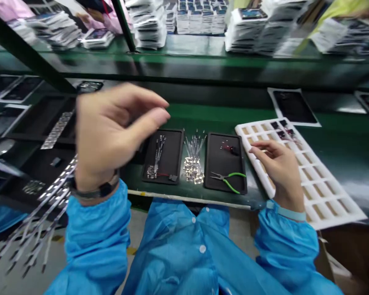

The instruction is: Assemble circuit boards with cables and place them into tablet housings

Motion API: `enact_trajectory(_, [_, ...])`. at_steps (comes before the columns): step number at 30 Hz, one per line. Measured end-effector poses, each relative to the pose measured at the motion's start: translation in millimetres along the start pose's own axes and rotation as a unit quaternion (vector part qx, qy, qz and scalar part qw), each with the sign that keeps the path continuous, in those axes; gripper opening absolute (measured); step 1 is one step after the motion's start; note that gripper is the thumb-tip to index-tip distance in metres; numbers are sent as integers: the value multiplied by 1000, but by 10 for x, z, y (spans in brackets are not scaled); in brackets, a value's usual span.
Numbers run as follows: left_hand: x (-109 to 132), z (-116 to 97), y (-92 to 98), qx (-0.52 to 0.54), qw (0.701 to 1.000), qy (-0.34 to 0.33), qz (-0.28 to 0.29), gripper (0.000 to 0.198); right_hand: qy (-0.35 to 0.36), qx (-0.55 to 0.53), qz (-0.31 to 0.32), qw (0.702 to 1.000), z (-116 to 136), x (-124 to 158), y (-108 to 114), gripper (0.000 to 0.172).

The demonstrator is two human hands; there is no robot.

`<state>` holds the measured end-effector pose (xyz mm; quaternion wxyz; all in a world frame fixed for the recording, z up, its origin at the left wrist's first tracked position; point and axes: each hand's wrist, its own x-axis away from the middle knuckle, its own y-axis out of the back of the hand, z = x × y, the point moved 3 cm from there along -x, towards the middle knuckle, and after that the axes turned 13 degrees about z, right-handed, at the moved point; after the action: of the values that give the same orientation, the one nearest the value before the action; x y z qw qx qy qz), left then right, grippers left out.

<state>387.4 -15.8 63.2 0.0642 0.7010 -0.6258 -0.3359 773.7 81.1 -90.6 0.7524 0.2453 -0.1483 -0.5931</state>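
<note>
Left hand raised and blurred, right hand at white tray's left edge; metal-ended wired parts piled between two black trays.
Left thumb and fingertips almost meet, right fingers loosely curled; can't tell if either pinches anything small. Wired parts look light, leads floppy and probably fragile: hold by metal ends. White tray looks light and stiff; take it by the rim. Left black tray: more wired parts, red-wired block. Right black tray: green-handled pliers, dark block. White tray: dark pieces in far compartments.
</note>
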Motion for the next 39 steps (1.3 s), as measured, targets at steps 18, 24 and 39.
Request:
enact_trajectory(18, [410, 1294, -1254, -101, 933, 119, 323, 19, 69, 295, 51, 952, -929, -523, -440, 33])
enact_trajectory(24, [297, 989, -1235, -119, 946, 40, 298, 14, 90, 295, 27, 951, -913, -521, -483, 32])
enact_trajectory(39, [82, 1597, 212, -333, 898, 287, -18, 17, 112, 271, 6, 956, -977, -589, -485, 39])
